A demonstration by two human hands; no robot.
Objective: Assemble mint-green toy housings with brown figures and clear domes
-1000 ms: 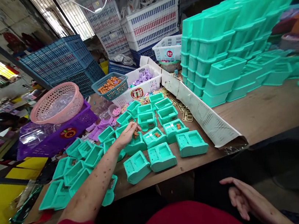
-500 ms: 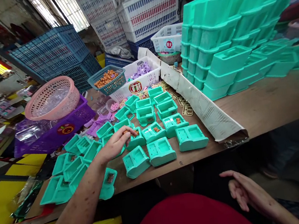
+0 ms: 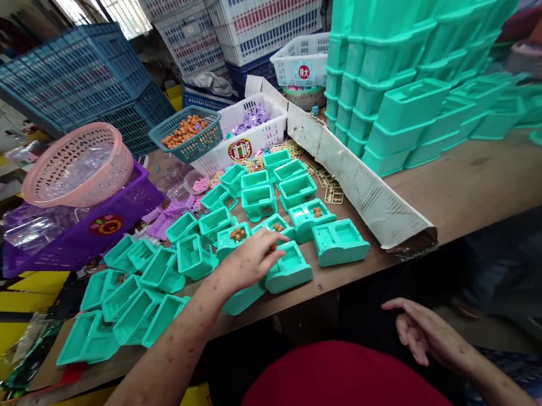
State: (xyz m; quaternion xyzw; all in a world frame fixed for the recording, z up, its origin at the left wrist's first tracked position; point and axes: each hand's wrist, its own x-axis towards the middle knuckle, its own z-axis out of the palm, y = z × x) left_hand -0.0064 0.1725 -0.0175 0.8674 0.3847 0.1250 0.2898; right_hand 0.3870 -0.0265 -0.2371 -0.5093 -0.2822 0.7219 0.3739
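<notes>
Crates and stacked teal moulds crowd the wooden workbench [image 3: 475,188], where the left hand [image 3: 251,259] rests half-curled, gripping nothing visible, on a teal tray [image 3: 288,269] near the front edge, best pressed flat, while the right hand [image 3: 428,335] hangs open below.

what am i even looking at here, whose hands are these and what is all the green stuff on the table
This is one picture from a camera worn on a person's head, looking down at that person's own two bare hands. The red at the bottom is their clothing.

The left hand reaches over a wooden table and rests on small teal plastic trays laid out in rows; a few hold small brown pieces. Whether it grips anything cannot be told. The right hand is open and holds nothing, below the table edge.

Behind are a teal basket of brown pieces, a white basket of purple pieces, a pink basket and a tall stack of teal trays.
</notes>
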